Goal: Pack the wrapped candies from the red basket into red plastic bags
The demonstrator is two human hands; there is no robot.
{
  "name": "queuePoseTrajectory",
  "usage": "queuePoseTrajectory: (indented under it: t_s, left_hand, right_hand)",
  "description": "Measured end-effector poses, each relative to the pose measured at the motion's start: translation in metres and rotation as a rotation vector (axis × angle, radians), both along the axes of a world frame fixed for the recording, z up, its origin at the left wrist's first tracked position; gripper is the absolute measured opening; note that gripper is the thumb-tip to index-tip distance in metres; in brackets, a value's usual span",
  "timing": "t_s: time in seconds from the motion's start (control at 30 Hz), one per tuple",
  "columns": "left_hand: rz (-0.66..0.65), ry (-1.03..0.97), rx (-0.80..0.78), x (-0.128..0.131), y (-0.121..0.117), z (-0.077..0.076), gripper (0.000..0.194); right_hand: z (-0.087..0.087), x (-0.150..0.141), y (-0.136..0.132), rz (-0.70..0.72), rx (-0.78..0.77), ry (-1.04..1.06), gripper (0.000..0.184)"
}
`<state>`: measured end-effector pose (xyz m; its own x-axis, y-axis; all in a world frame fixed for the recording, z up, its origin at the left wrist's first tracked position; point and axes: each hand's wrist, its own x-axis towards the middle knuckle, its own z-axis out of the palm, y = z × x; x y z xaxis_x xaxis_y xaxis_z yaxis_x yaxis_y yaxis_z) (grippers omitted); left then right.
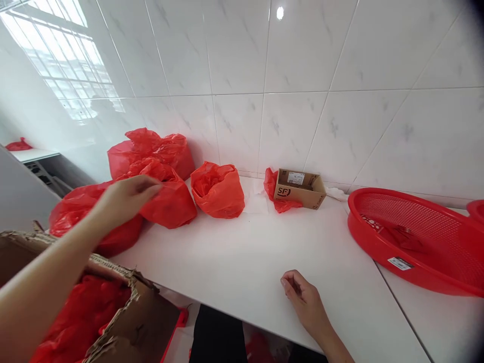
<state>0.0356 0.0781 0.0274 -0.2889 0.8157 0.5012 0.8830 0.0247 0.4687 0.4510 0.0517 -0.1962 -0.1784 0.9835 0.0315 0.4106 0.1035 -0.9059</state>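
Observation:
My left hand (130,197) reaches out over the knotless red plastic bags at the left, its thumb and fingers drawn together in a pinch. Motion blurs its fingertips, and I cannot make out what is between them. Just behind and below them sits a filled red bag (172,205). My right hand (304,301) rests at the front of the white table (242,252), fingers curled in and thumb against the index finger. Anything inside that grip is hidden. Under my left forearm stands an open cardboard box (141,312) with red plastic or cloth (91,307) in it.
More filled red bags stand by the tiled wall, among them a smaller opened one (218,194). A small SF carton (302,190) lies partly on red plastic. At the right is a large red perforated basket (363,237) with red pieces inside.

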Motion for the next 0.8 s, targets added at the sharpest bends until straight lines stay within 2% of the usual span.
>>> queuePoseTrajectory:
  t_s: [0.1, 0.17, 0.2, 0.3, 0.37, 0.4, 0.47, 0.6, 0.67, 0.73, 0.8]
  left_hand:
    - [-0.132, 0.077, -0.100, 0.035, 0.074, -0.006, 0.029]
    - [-0.197, 0.117, -0.146, 0.061, 0.116, -0.020, 0.032]
    - [-0.181, 0.131, -0.178, 0.072, 0.132, -0.030, 0.028]
    - [-0.087, 0.145, -0.300, 0.086, 0.160, -0.060, 0.034]
    - [-0.029, 0.144, -0.362, 0.085, 0.168, -0.070, 0.035]
    - [-0.004, 0.148, -0.380, 0.082, 0.171, -0.070, 0.035]
    - [0.041, 0.170, -0.392, 0.077, 0.178, -0.058, 0.035]
    - [0.119, 0.219, -0.323, 0.069, 0.187, -0.015, 0.035]
    - [0.119, 0.220, -0.268, 0.068, 0.188, -0.002, 0.034]
    - [0.089, 0.191, -0.228, 0.070, 0.185, 0.001, 0.032]
    - [0.050, 0.131, -0.178, 0.074, 0.181, -0.003, 0.030]
  right_hand:
    - [0.003, -0.001, -0.001, -0.012, -0.001, 0.032, 0.034]
    - [0.006, -0.002, -0.002, -0.025, -0.005, 0.056, 0.036]
    - [0.006, -0.002, -0.002, -0.029, -0.009, 0.065, 0.036]
    - [0.004, -0.002, -0.002, -0.015, -0.018, 0.082, 0.036]
    - [0.001, -0.001, 0.000, 0.012, -0.031, 0.091, 0.035]
    - [0.000, 0.000, 0.001, 0.021, -0.040, 0.096, 0.035]
    - [-0.002, 0.001, 0.003, 0.037, -0.050, 0.103, 0.034]
    - [0.001, 0.002, 0.002, 0.063, -0.059, 0.111, 0.031]
    - [0.003, 0.003, 0.001, 0.070, -0.065, 0.107, 0.030]
    - [0.003, 0.003, 0.001, 0.075, -0.062, 0.103, 0.030]
    - [0.003, 0.002, 0.002, 0.076, -0.055, 0.106, 0.030]
